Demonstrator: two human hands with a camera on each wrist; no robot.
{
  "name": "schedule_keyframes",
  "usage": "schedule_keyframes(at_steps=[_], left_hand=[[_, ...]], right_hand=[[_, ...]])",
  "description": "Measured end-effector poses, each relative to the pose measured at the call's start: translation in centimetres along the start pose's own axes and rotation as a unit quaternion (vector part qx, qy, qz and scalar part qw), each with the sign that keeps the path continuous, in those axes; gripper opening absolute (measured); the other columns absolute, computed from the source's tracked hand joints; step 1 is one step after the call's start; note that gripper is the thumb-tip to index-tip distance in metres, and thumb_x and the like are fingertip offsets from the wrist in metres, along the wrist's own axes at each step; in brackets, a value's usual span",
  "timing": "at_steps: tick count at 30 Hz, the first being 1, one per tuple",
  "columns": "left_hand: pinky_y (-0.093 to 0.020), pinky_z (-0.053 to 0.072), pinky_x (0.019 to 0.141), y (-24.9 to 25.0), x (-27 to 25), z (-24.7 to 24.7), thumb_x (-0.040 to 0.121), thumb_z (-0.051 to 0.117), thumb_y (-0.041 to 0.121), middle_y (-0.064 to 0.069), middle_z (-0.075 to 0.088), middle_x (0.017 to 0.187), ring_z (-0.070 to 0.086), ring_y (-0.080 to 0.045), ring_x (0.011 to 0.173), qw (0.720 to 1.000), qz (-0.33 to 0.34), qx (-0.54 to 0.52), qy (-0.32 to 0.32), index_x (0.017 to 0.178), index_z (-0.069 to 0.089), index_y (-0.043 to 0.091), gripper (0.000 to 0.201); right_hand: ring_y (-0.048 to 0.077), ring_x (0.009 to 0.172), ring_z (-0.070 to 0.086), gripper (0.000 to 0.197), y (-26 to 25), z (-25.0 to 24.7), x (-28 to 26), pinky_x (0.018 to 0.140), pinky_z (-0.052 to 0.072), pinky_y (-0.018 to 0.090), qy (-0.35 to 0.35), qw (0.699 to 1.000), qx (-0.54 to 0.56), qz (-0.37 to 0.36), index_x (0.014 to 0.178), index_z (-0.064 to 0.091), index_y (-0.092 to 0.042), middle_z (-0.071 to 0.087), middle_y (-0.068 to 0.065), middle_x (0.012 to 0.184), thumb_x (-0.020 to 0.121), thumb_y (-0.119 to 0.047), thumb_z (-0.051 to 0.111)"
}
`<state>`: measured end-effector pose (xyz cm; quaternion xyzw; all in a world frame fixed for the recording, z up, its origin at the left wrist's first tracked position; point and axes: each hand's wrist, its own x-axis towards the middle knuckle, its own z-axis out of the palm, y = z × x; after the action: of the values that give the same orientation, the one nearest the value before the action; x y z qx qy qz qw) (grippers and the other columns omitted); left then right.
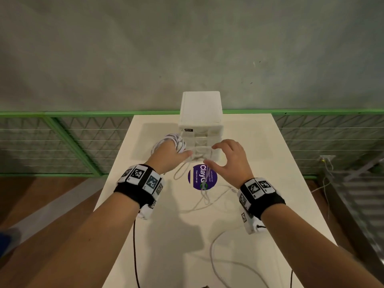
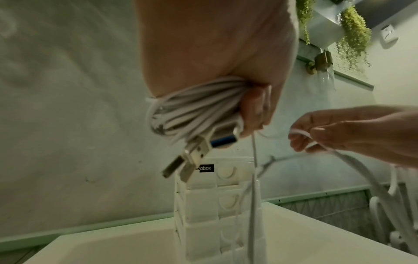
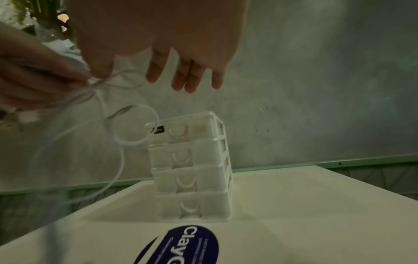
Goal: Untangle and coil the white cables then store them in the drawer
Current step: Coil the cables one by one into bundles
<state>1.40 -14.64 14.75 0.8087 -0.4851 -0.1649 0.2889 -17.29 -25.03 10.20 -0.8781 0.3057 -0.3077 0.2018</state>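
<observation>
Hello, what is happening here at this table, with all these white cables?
A person is winding white cables. The left hand grips a coiled bundle with USB plugs hanging out. The right hand pinches a loose strand that trails down to the table. The small drawer unit stands behind, all drawers shut.

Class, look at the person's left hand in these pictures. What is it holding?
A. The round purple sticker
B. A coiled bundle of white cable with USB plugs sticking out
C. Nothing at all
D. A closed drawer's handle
B: in the left wrist view the left hand grips a coiled bundle of white cable, with metal USB plugs sticking out below it.
</observation>
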Motion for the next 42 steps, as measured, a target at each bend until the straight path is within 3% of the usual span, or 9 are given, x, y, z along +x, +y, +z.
schedule_keyframes(at_steps=[6,9,14,21,26,32,35,39,42], left_hand=[[-0.032,0.040,0.050,0.8,-0.3,0.3,0.085,0.064,0.039,-0.011,0.045,0.054,0.043,-0.022,0.046,0.994,-0.030,-0.106,-0.001,0.072,0.050,-0.005,0.047],[-0.030,0.037,0.050,1.0,-0.2,-0.1,0.085,0.063,0.038,-0.009,0.040,0.053,0.040,-0.021,0.044,0.993,-0.034,-0.116,0.013,0.066,0.047,0.006,0.041],[-0.025,0.036,0.050,-1.0,0.1,-2.1,0.086,0.062,0.043,-0.004,0.047,0.058,0.049,-0.022,0.053,0.990,-0.105,-0.076,0.061,0.060,0.042,0.015,0.043],[-0.029,0.036,0.060,-2.2,0.4,-4.6,0.085,0.064,0.041,-0.002,0.040,0.055,0.049,-0.025,0.061,0.982,-0.120,-0.037,0.139,0.060,0.039,0.012,0.046],[-0.034,0.047,0.064,-1.9,0.8,-6.4,0.083,0.067,0.039,-0.001,0.047,0.062,0.054,-0.026,0.066,0.957,-0.147,-0.073,0.238,0.065,0.043,0.013,0.040],[-0.032,0.041,0.060,-2.9,0.7,-8.8,0.080,0.067,0.040,-0.009,0.055,0.070,0.054,-0.025,0.065,0.912,-0.184,-0.131,0.342,0.068,0.045,0.011,0.038],[-0.033,0.039,0.062,-2.5,0.2,-9.7,0.082,0.066,0.037,-0.005,0.051,0.066,0.051,-0.023,0.067,0.900,-0.180,-0.119,0.378,0.074,0.047,0.008,0.036],[-0.027,0.040,0.045,-0.8,-0.3,-9.4,0.085,0.064,0.028,0.000,0.047,0.060,0.044,-0.014,0.048,0.911,-0.127,-0.177,0.350,0.063,0.041,0.018,0.034],[-0.023,0.033,0.037,0.3,-0.3,-7.9,0.085,0.067,0.021,-0.003,0.044,0.053,0.038,-0.015,0.035,0.930,-0.067,-0.269,0.241,0.065,0.042,0.021,0.032]], right_hand=[[0.019,0.085,0.061,0.037,-2.4,1.8,-0.7,0.081,0.047,0.037,-0.073,0.993,0.060,0.067,0.103,0.062,-0.019,0.066,0.000,0.096,0.084,-0.050,0.055],[0.025,0.084,0.063,0.021,-2.6,1.8,-0.5,0.074,0.046,0.034,-0.098,0.980,0.126,0.117,0.102,0.062,-0.019,0.070,0.005,0.091,0.095,-0.031,0.046],[0.007,0.051,0.045,0.012,-1.4,-0.1,-1.2,0.052,0.037,0.024,0.019,0.970,0.177,0.163,0.094,0.055,-0.023,0.050,-0.009,0.057,0.092,-0.034,0.052],[0.030,0.092,0.058,0.023,5.5,2.0,-2.9,0.074,0.043,0.031,-0.060,0.960,-0.005,0.274,0.094,0.065,-0.018,0.064,0.009,0.098,0.095,-0.022,0.042],[0.031,0.093,0.056,0.024,6.7,2.0,-4.6,0.076,0.037,0.034,-0.095,0.946,-0.141,0.276,0.096,0.065,-0.018,0.062,0.010,0.098,0.095,-0.018,0.041],[0.026,0.104,0.053,0.024,8.3,0.1,-4.4,0.092,0.034,0.040,-0.161,0.896,-0.227,0.346,0.100,0.061,-0.025,0.060,0.006,0.106,0.095,-0.020,0.038],[0.026,0.091,0.057,0.023,9.3,-0.5,-4.6,0.087,0.034,0.038,-0.162,0.880,-0.222,0.387,0.097,0.059,-0.021,0.064,0.005,0.100,0.096,-0.020,0.036],[0.032,0.092,0.058,0.032,9.1,-0.3,-3.6,0.077,0.044,0.035,-0.185,0.880,-0.149,0.412,0.104,0.060,-0.005,0.065,0.015,0.103,0.098,-0.026,0.037],[0.033,0.108,0.056,0.030,7.2,0.5,-2.4,0.090,0.045,0.039,-0.182,0.889,-0.128,0.400,0.117,0.055,-0.010,0.058,0.015,0.119,0.096,-0.025,0.041]])
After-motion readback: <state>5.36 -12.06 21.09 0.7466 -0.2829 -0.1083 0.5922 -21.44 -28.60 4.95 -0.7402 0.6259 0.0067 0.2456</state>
